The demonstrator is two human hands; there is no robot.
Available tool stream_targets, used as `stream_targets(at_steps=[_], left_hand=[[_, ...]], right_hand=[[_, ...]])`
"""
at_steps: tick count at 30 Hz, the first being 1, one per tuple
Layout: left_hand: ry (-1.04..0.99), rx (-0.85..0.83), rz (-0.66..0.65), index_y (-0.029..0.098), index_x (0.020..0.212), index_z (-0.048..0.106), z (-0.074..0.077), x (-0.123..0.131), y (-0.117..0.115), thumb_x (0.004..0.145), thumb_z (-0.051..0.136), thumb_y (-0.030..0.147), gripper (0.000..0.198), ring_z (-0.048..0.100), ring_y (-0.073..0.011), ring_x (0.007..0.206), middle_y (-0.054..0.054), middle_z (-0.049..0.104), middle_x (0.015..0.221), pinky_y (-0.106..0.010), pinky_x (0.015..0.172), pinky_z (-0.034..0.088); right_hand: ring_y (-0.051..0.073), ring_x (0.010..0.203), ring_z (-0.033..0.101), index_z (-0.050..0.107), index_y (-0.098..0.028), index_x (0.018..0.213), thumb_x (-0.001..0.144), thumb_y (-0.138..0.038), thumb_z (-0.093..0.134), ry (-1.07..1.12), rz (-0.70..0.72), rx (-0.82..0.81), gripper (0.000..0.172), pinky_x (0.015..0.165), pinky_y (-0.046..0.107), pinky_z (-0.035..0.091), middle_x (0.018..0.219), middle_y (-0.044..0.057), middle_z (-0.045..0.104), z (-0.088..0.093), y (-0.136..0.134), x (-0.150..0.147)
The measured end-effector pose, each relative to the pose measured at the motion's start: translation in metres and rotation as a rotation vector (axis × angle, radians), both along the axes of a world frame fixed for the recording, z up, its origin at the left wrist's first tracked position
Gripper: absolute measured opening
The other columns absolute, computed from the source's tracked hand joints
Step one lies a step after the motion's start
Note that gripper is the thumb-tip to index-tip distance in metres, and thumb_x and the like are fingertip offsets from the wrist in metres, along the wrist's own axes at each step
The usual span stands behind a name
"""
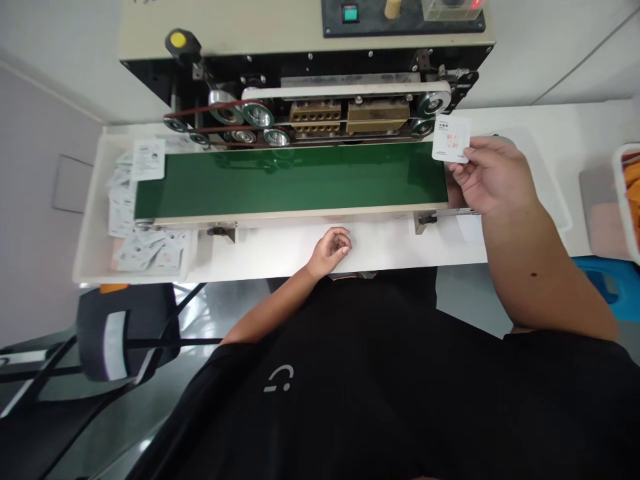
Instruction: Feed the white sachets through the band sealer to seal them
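My right hand [495,170] pinches a small white sachet [451,138] with reddish print by its lower right edge. It holds the sachet upright at the right end of the band sealer [320,110], beside the rollers. Below runs the green conveyor belt [300,177]. Near the front edge of the table rests my left hand [330,252], fingers loosely curled with a gap to the thumb and nothing in it. Another white sachet [149,160] lies at the belt's left end, partly past its edge.
A clear plastic bin [83,247] with many sachets stands under the belt's left end. At the far right is a bin [605,200] with orange packets. A black chair [125,327] stands at lower left, and a blue container [620,293] is at right below the table.
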State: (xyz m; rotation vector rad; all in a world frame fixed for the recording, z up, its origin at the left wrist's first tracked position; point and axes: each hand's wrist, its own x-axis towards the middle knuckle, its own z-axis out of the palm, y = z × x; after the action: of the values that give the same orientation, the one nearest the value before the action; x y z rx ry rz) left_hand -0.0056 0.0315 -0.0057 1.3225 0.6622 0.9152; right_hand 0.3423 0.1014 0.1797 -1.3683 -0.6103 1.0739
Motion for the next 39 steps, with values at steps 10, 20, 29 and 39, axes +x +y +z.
stream_targets(at_steps=[10,20,29,39], left_hand=[[0.008,-0.027,-0.005,0.019,0.128,0.052,0.004,-0.001,-0.001,0.093,0.073,0.060,0.058,0.061,-0.0138,0.082,-0.005,0.066,0.094,-0.028,0.078,0.050],[0.009,-0.028,0.005,0.019,0.128,0.054,0.005,-0.001,-0.001,0.094,0.073,0.057,0.055,0.062,-0.0157,0.086,-0.005,0.066,0.095,-0.030,0.080,0.051],[0.012,-0.009,-0.014,0.019,0.129,0.055,0.000,-0.002,0.000,0.095,0.072,0.055,0.053,0.063,-0.0153,0.084,-0.006,0.067,0.096,-0.030,0.079,0.050],[0.062,-0.009,-0.013,0.019,0.128,0.056,0.003,-0.001,-0.001,0.095,0.073,0.054,0.051,0.063,-0.0155,0.085,-0.006,0.066,0.097,-0.030,0.079,0.050]], right_hand=[[0.006,0.073,0.066,0.067,-0.017,0.106,0.098,-0.010,0.071,0.008,0.043,-0.065,0.011,0.075,0.020,0.062,0.090,0.002,0.076,0.000,0.021,-0.023],[0.016,0.088,0.077,0.070,-0.026,0.098,0.080,-0.034,0.092,0.024,0.277,-0.036,0.029,0.065,0.023,0.066,0.090,0.000,0.074,0.012,0.001,-0.042],[0.017,0.059,0.070,0.073,-0.019,0.087,0.076,-0.024,0.077,-0.312,-0.089,0.209,0.012,0.053,0.027,0.059,0.074,0.005,0.070,0.024,-0.063,0.014],[0.015,0.064,0.069,0.071,-0.021,0.088,0.085,-0.008,0.058,-0.751,-0.450,-0.205,0.018,0.068,0.034,0.058,0.085,0.008,0.072,-0.037,-0.074,0.149]])
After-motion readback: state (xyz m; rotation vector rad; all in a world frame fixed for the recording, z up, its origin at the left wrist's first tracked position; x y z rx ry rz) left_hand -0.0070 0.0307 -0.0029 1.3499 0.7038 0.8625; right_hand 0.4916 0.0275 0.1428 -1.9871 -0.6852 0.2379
